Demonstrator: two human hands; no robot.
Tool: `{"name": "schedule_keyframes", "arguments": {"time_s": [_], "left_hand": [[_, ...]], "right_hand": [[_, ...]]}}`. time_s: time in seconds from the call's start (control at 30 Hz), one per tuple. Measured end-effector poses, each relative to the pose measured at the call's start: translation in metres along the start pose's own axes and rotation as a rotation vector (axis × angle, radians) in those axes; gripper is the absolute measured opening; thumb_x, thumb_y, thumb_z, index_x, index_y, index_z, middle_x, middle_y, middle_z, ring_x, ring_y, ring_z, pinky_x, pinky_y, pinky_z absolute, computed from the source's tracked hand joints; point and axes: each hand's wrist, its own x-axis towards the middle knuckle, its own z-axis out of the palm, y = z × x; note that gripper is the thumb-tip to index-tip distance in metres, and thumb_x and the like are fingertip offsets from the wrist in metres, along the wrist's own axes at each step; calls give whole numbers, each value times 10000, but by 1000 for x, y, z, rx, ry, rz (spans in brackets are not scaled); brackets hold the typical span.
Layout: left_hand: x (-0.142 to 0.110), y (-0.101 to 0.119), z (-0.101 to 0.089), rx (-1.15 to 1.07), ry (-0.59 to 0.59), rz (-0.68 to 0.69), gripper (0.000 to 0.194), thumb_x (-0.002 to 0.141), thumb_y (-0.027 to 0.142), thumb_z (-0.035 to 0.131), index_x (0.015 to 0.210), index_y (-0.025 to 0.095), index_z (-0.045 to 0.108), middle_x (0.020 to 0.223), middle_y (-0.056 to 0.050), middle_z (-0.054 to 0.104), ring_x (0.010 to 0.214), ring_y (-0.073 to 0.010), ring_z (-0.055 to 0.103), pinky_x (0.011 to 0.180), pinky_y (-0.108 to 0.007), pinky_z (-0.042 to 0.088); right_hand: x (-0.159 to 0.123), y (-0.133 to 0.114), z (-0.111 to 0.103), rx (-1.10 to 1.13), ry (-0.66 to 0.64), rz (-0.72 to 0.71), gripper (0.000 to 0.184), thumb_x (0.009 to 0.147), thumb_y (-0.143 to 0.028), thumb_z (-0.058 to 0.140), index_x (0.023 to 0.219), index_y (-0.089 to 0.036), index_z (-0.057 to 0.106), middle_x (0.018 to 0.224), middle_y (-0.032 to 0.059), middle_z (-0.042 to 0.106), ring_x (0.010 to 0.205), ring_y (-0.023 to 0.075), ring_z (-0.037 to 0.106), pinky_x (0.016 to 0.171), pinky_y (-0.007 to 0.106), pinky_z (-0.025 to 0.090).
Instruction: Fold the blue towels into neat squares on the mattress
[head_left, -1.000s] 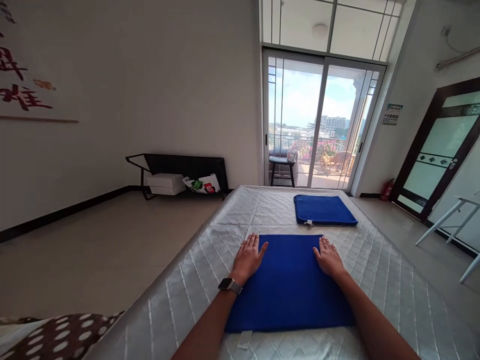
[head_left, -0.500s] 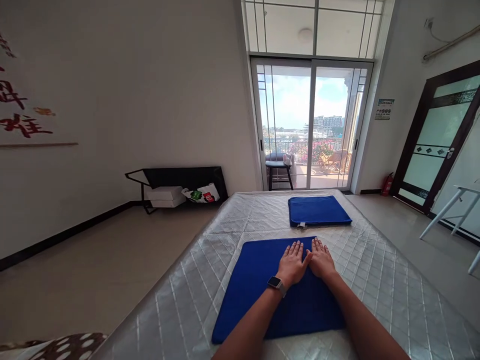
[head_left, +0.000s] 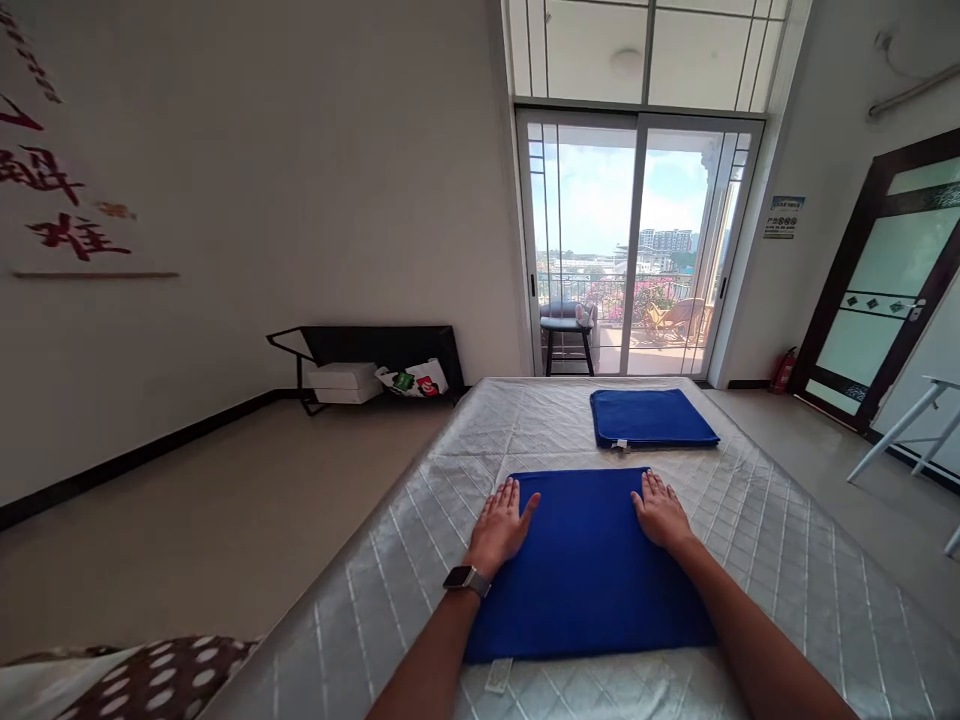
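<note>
A folded blue cloth (head_left: 592, 570) lies flat on the quilted silver-grey mattress (head_left: 390, 580) in front of me. My left hand (head_left: 501, 525) rests palm down on its far left corner, fingers stretched out and thumb apart; a watch (head_left: 466, 579) is on that wrist. Across from it, my right hand (head_left: 661, 510) lies flat over the far right corner, its fingers also extended. Neither hand grips anything. A pale label (head_left: 499, 675) sticks out from the cloth's near left edge. Farther back lies a second folded blue cloth (head_left: 654, 418), with a small white tag (head_left: 619, 444).
A brown polka-dot fabric (head_left: 161, 680) is at the lower left. Against the wall, a black rack (head_left: 375, 345) holds white boxes (head_left: 341, 382) and a printed bag (head_left: 414, 379). Sliding glass doors (head_left: 636, 240) stand beyond the mattress; a white-legged table (head_left: 900, 430) is at right.
My left hand has slid leftward from the cloth's middle to its left side. The right hand stays near the right corner. The view has shifted slightly left.
</note>
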Motion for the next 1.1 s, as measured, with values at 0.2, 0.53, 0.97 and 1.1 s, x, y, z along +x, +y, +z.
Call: {"name": "schedule_keyframes", "arguments": {"time_s": [0.2,0.53,0.97,1.1], "left_hand": [[-1,8,-5,-52,-7,-3,872,974,668,129,1512,26,371,1587,-195,339,1488,-298,299,1220,-453,254],[1,9,-1,-49,22,-4,905,946,709,96,1505,67,404,1573,-183,384,1484,-308,308,1214,-465,253],[3,2,-8,22,-21,7,812,981,637,142,1513,75,387,1587,-186,336,1488,-293,300,1204,-477,257],[18,11,-11,63,-17,66,795,983,634,172,1497,79,415,1584,-176,354,1495,-289,284,1217,-469,236]], "right_hand": [[-1,-4,-3,-76,23,2,649,1026,-389,167,1584,-59,190,1654,107,173,1528,183,116,1228,370,89],[-46,17,-2,-84,-24,-56,656,1021,-399,191,1576,-53,225,1643,124,197,1525,211,138,1228,404,134],[-69,10,0,-18,-17,-40,661,1020,-420,189,1587,-80,188,1652,87,147,1527,197,118,1235,388,93],[-68,12,3,12,-9,-46,668,1014,-419,191,1585,-71,191,1649,88,145,1527,208,121,1237,400,95]]}}
